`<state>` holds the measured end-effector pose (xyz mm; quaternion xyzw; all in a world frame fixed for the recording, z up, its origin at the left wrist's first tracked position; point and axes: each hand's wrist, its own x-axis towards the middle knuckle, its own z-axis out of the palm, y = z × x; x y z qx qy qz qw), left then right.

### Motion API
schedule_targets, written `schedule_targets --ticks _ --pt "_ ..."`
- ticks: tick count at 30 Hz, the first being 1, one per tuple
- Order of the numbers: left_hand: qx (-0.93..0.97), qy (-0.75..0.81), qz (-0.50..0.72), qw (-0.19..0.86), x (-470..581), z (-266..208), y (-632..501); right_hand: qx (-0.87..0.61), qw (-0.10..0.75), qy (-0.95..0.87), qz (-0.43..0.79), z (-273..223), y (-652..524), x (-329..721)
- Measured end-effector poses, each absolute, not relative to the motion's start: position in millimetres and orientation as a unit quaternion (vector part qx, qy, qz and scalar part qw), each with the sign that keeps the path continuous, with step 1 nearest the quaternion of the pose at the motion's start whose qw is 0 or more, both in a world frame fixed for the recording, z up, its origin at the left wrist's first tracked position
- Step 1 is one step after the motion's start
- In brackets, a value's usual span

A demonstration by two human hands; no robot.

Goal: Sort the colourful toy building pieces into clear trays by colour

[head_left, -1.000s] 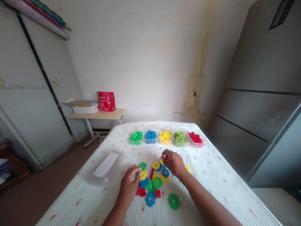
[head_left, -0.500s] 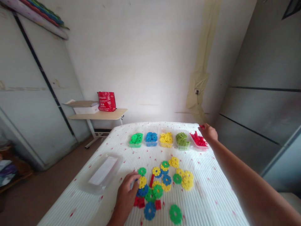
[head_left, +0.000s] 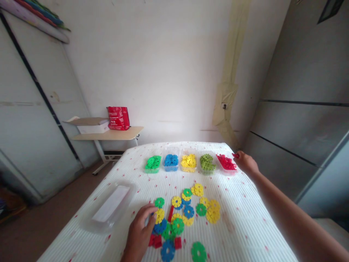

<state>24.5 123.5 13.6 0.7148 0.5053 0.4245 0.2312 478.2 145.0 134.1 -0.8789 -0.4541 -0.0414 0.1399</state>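
At the lower centre, my left hand curls its thumb and index finger against the left edge of a yellow notched disc. That disc lies among linked green, blue and yellow notched discs with red blocks. My right hand reaches out to the far right, its fingertips pinched on a small red plastic piece. Just left of it is a clear tub of red pieces. How far the left fingers wrap behind the yellow disc is hidden.
Tubs of green discs, blue discs, yellow discs and olive-green pieces stand in a row. A clear plastic lid lies left. A loose green disc is near the front. Behind stands a side table with a red bag.
My right hand has drawn slightly back and down, off the red tub's far corner to its right side, keeping the red piece. My left hand stays at the yellow disc; the view has shifted slightly.
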Motion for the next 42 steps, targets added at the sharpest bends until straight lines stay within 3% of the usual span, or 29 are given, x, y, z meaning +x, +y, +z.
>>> schedule_targets --ticks 8,16,21,24,29,35,42 --pt "0.718 0.516 0.412 0.222 24 17 122 -0.858 0.15 -0.488 -0.05 132 180 467" --pt "0.714 0.506 0.423 0.236 24 15 123 -0.79 0.296 -0.484 -0.233 130 128 477" --pt "0.706 0.495 0.439 0.251 25 19 120 -0.718 0.414 -0.528 -0.186 93 101 441" --pt "0.701 0.49 0.449 0.259 27 22 118 -0.666 0.436 -0.595 -0.113 74 96 394" --pt "0.68 0.483 0.48 0.271 26 21 119 -0.534 0.353 -0.768 0.034 79 97 313" --pt "0.663 0.48 0.497 0.29 21 17 123 -0.421 0.268 -0.862 0.089 82 104 246" --pt "0.645 0.481 0.518 0.292 20 22 123 -0.458 0.073 -0.881 0.089 67 110 215"
